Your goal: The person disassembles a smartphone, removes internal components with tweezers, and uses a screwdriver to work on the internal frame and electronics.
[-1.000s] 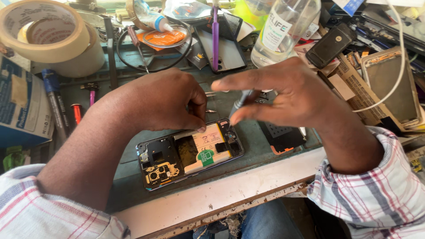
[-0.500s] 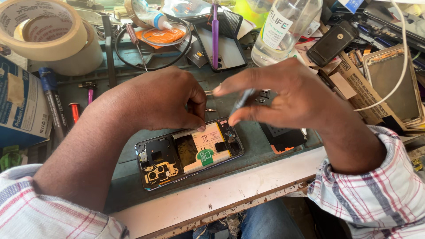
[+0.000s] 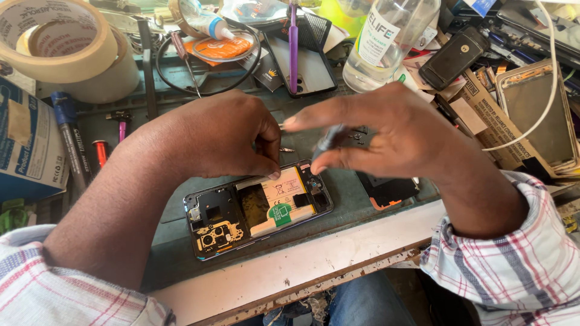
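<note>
An opened smartphone point(image 3: 257, 211) lies back-up on the green mat point(image 3: 169, 253), with its battery, green patch and camera parts bare. My left hand point(image 3: 217, 136) is curled in a fist, thumb pressing on the phone's far edge. Thin metal tweezers point(image 3: 286, 149) poke out of the fist with their tips toward my right hand. Just above the phone's right end, my right hand point(image 3: 399, 136) pinches a slim grey tool point(image 3: 329, 140), which is blurred; its fingers are stretched out to the left.
Rolls of tape point(image 3: 57, 45) and a blue box point(image 3: 27, 145) sit at the left. Behind the hands are a black cable loop point(image 3: 208, 90), a phone cover point(image 3: 305, 66), a clear bottle point(image 3: 386, 42) and stacked phone parts point(image 3: 531, 108). The bench's white edge point(image 3: 314, 259) runs in front.
My right hand's fingers have shifted slightly around the grey tool. The left fist and the phone stay where they were.
</note>
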